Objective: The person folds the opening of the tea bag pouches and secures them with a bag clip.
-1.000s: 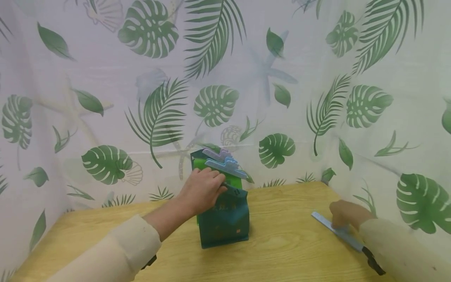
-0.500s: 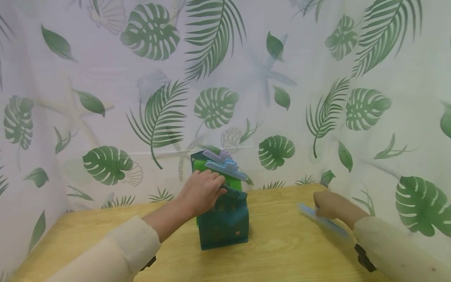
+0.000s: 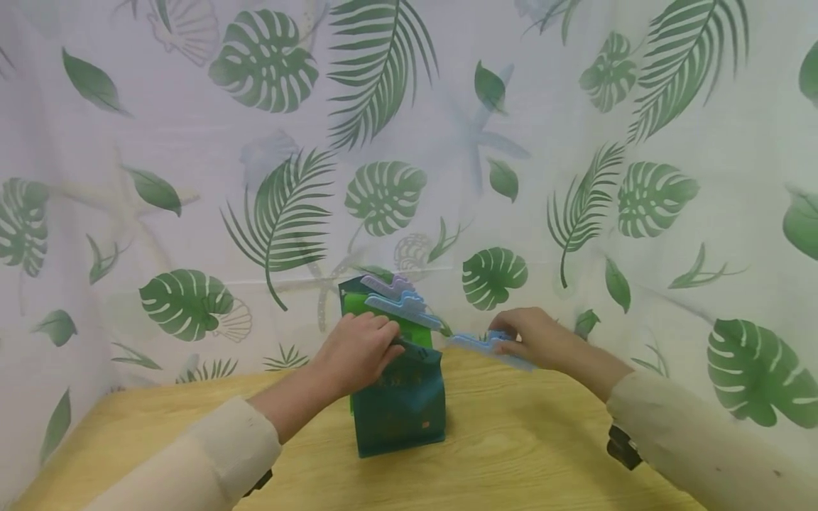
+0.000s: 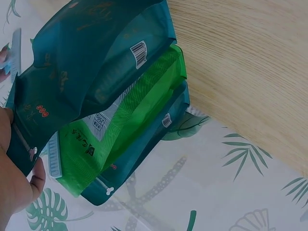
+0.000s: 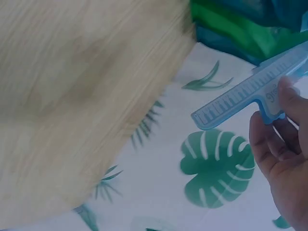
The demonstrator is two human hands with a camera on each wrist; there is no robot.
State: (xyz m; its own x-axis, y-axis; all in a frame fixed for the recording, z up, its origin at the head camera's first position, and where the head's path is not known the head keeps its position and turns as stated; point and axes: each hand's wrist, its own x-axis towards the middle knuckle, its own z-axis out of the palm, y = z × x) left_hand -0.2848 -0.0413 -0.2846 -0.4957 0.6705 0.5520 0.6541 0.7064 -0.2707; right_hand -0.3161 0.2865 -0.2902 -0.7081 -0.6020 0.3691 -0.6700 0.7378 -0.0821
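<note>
My left hand (image 3: 358, 351) grips the folded top of the front teal bag (image 3: 401, 419), which stands upright on the table. Right behind it is a green bag (image 4: 144, 103) with a blue bag clip (image 3: 399, 308) across its top. At the back comes a second teal bag (image 4: 156, 130), with a purple bag clip (image 3: 386, 285) seen at its top in the head view. My right hand (image 3: 540, 341) pinches another blue bag clip (image 5: 236, 98) by its handle, just right of the front bag's top. The long toothed bar of this clip points down and right in the head view.
The bags stand on a wood-grain table (image 3: 511, 454) close to its back edge. Directly behind hangs a white curtain (image 3: 434, 156) printed with green leaves, which also closes in both sides. Each wrist carries a small black device.
My right hand has swung left and slightly up from the right side of the table, bringing the blue bag clip beside the bags. The left hand keeps its hold on the front teal bag.
</note>
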